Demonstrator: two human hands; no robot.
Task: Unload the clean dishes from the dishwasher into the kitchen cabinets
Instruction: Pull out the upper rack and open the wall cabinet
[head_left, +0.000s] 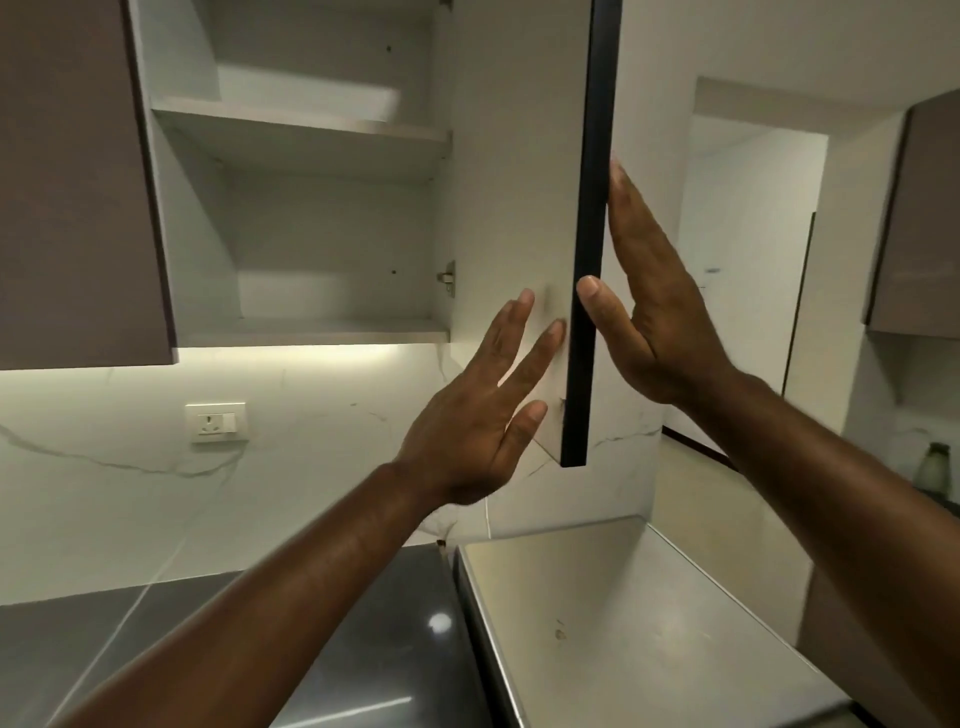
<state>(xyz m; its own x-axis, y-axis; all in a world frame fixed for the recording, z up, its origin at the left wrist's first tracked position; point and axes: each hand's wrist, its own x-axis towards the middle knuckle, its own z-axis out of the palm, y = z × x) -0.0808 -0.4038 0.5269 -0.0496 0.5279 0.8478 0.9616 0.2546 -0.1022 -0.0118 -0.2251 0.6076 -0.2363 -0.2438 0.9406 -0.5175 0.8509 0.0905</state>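
Wall cabinet (311, 208) open, door (519, 208) swung out edge-on. Right hand (660, 312) flat on the door's outer face, thumb at its dark edge, fingers extended. Left hand (483, 415) spread beside the inner face near the bottom corner, holding nothing. No dishes visible on shelves.

Cabinet door (519, 208) top cut off.

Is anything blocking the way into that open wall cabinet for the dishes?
Nothing visible does. The white cabinet door with a dark edge is swung open, both white shelves look bare, and the left hand and right hand flank the door's edge.
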